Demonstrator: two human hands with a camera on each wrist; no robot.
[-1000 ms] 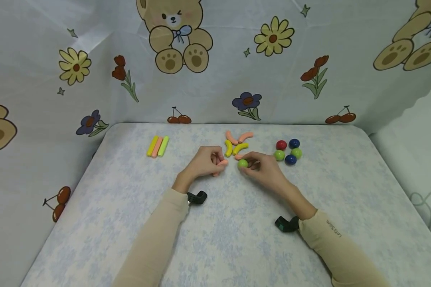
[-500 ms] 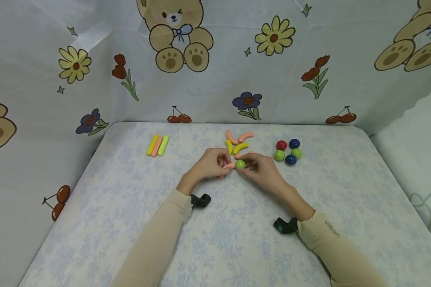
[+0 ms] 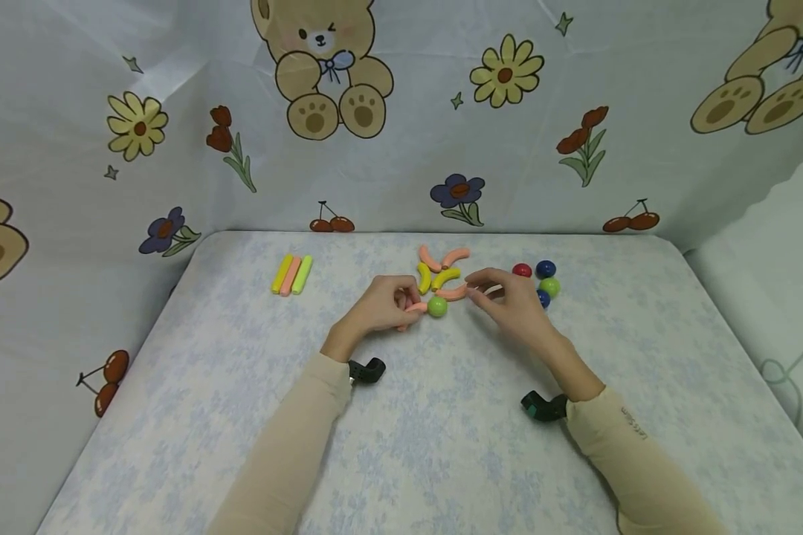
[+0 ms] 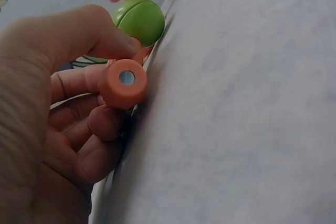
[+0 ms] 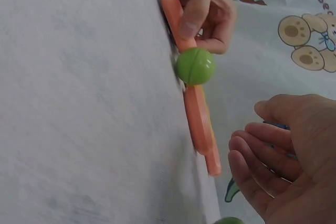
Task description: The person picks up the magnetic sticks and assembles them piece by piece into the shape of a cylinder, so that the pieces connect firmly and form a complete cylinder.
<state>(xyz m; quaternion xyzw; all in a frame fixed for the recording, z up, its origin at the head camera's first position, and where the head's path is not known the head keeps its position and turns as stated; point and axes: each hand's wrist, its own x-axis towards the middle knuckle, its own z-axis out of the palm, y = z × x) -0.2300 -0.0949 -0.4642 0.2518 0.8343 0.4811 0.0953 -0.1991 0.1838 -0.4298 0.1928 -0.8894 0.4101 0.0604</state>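
Note:
My left hand (image 3: 383, 303) pinches a salmon-orange curved magnetic stick (image 4: 116, 92) between thumb and fingers. A round silvery magnet shows in the stick's near end in the left wrist view. At its other end sits a glossy green ball (image 5: 195, 66), right against the stick. My right hand (image 3: 517, 303) holds nothing; its fingers are loosely bent and apart from the ball. In the head view its fingertips are at the end of another salmon curved stick (image 3: 450, 295), which lies just right of the ball.
Behind the hands lie two yellow curved sticks (image 3: 446, 278) and two salmon curved sticks (image 3: 456, 257). Three straight sticks (image 3: 291, 275) lie side by side at the back left. Red, blue and green balls (image 3: 549, 287) are grouped at the right, partly hidden by my right hand.
My right hand brought the green ball left to the end of the held stick, let go and moved back right. My left hand shifted right, then back left with the stick and ball.

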